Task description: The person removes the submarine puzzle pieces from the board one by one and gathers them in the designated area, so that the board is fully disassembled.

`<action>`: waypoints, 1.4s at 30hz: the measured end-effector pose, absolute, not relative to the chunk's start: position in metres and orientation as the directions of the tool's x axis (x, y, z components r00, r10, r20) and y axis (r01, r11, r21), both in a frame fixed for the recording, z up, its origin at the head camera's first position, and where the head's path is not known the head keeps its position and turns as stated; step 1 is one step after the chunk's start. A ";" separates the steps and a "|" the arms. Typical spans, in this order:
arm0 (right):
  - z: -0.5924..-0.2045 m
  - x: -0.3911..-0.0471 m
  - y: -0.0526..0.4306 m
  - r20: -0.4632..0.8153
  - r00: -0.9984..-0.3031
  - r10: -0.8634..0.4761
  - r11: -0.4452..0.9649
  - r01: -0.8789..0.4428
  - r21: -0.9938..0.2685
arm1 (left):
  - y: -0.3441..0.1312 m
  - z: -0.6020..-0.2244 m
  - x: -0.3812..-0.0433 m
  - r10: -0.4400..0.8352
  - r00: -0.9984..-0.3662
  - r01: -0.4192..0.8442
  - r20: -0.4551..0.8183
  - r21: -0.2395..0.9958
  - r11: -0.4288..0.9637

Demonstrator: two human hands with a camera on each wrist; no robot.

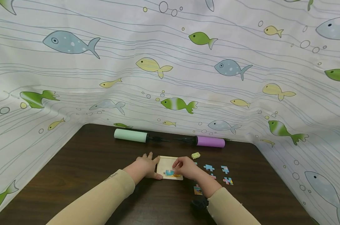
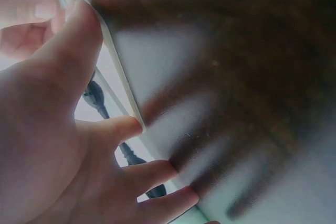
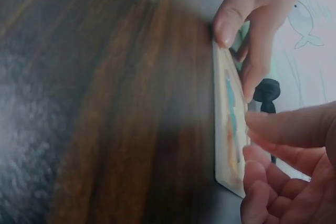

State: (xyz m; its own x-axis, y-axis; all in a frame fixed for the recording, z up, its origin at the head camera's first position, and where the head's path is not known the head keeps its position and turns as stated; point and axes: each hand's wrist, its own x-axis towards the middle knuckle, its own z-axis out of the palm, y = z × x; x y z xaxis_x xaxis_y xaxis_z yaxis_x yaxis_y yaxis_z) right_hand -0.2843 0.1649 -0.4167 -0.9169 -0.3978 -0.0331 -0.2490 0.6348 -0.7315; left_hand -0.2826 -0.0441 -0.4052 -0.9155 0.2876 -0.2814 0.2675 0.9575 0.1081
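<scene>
A shallow wooden puzzle tray lies on the dark table, with a few joined blue and orange puzzle pieces along its near side. My left hand steadies the tray's left edge, its thumb at the near corner and its fingers spread. In the left wrist view the fingertips touch the tabletop. Over the tray's right part, my right hand pinches a small puzzle piece, mostly hidden by the fingers. The right wrist view shows its thumb and curled fingers close above the tray.
Several loose puzzle pieces lie right of the tray, some partly behind the right forearm. A yellow toy block sits beyond them. Mint and purple hand pumps lie at the back, before a fish-print curtain. A black object is by the right sleeve.
</scene>
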 end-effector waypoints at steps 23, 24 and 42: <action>-0.419 -0.286 0.162 -0.072 -0.895 -0.441 0.632 -0.252 -0.732 | -0.044 -0.405 -0.282 0.288 -0.916 0.268 -0.279 0.107 0.957; -0.420 -0.286 0.163 -0.072 -0.896 -0.439 0.627 -0.247 -0.739 | -0.044 -0.405 -0.282 0.287 -0.916 0.268 -0.280 0.106 0.958; -0.419 -0.283 0.176 -0.088 -0.894 -0.439 0.493 -0.158 -0.856 | -0.044 -0.402 -0.279 0.288 -0.917 0.266 -0.277 0.114 0.957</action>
